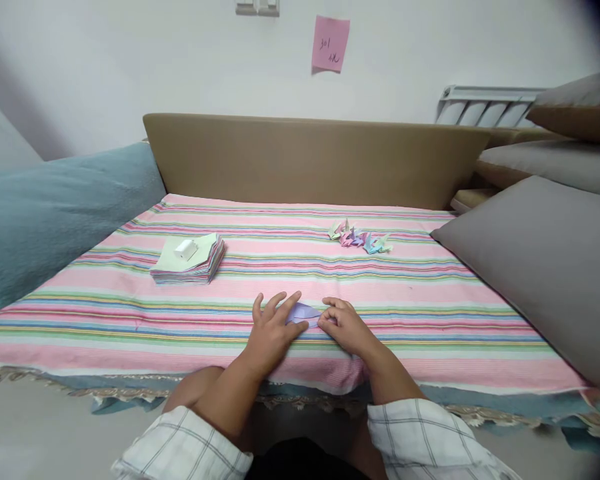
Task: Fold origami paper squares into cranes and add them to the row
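A small folded piece of lavender origami paper (303, 312) lies on the striped cloth in front of me. My left hand (273, 328) rests over its left end, fingers spread, with the index finger and thumb touching the paper. At the right tip, my right hand (344, 325) pinches the paper between thumb and fingers. The left end of the paper is partly hidden under my left hand. Farther back to the right sits a cluster of several small folded paper cranes (357, 237) in green, pink, purple and blue.
A thick stack of coloured paper sheets (187, 268) lies at the left, a small white block-shaped object (185, 249) on top. The striped cloth (260, 233) covers the seat. Grey cushions (535, 260) are piled at the right; a blue-covered armrest (70, 213) borders the left.
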`<state>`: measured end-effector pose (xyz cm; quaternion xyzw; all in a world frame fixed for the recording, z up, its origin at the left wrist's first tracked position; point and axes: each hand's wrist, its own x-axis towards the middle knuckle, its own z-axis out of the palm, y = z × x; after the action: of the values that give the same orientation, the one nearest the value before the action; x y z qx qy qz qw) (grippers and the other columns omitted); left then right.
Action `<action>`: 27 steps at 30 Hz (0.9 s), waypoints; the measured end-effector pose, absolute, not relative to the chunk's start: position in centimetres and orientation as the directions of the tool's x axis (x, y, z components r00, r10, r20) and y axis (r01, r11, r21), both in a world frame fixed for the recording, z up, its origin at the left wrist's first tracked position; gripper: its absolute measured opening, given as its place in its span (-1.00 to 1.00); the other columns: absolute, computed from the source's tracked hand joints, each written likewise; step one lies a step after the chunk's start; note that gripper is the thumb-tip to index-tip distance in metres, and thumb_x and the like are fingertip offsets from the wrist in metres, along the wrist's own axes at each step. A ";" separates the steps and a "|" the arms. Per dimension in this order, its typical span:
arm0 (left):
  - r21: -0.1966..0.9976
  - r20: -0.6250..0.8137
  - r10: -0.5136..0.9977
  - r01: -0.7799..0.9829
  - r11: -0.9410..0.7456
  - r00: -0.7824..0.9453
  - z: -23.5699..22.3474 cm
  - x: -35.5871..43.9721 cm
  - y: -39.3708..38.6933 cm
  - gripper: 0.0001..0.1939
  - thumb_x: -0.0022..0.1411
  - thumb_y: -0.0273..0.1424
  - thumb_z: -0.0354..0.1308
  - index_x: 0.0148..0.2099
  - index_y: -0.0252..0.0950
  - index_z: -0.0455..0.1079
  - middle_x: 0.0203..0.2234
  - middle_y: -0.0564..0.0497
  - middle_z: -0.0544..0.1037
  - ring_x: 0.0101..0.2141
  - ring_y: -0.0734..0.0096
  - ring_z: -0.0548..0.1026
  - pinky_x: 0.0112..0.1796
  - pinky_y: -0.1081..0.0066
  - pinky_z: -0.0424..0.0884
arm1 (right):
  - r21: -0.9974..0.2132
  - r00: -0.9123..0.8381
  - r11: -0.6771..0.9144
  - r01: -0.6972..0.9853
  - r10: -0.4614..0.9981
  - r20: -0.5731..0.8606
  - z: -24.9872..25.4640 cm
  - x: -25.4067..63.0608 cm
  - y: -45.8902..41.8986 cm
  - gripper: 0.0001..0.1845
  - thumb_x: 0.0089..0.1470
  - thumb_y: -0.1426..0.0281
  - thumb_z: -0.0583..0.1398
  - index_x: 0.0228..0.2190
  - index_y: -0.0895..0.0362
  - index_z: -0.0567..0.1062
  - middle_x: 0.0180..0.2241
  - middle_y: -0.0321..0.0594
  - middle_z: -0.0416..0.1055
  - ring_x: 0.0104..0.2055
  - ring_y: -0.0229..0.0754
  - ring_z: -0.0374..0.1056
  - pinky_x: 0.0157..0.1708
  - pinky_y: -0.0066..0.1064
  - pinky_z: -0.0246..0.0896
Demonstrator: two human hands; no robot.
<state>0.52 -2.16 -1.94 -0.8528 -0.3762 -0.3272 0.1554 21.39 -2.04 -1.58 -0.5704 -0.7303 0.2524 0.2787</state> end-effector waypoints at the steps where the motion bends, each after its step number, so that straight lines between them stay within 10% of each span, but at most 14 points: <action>1: -0.041 0.666 0.533 0.739 -0.672 0.522 -2.1 0.6 -2.1 -0.74 0.14 -0.46 0.18 -0.23 0.09 0.48 0.13 0.08 0.30 0.10 0.14 0.20 0.09 -0.15 -0.16 | -0.684 -0.194 0.225 0.694 0.973 0.123 -1.6 21.4 -2.0 -0.85 0.02 0.34 0.17 -0.45 0.11 0.54 0.01 -0.09 0.28 0.11 -0.06 0.12 0.10 -0.20 -0.01; 27: -0.031 0.536 0.613 0.740 -0.672 0.580 -2.4 0.9 -1.9 -0.74 0.16 -0.40 0.16 -0.19 0.16 0.47 0.17 0.08 0.24 0.12 0.07 0.18 0.07 -0.18 -0.10 | -0.679 -0.038 0.176 0.713 0.976 0.213 -2.2 20.6 -1.8 -0.88 -0.18 0.36 0.26 -0.54 0.10 0.40 -0.13 -0.14 0.34 0.00 -0.04 0.19 0.00 -0.18 0.07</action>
<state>0.90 -1.92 -2.38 -0.8797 -0.3845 -0.2495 0.1268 20.65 -1.79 -2.20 -0.6101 -0.6921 0.1997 0.3300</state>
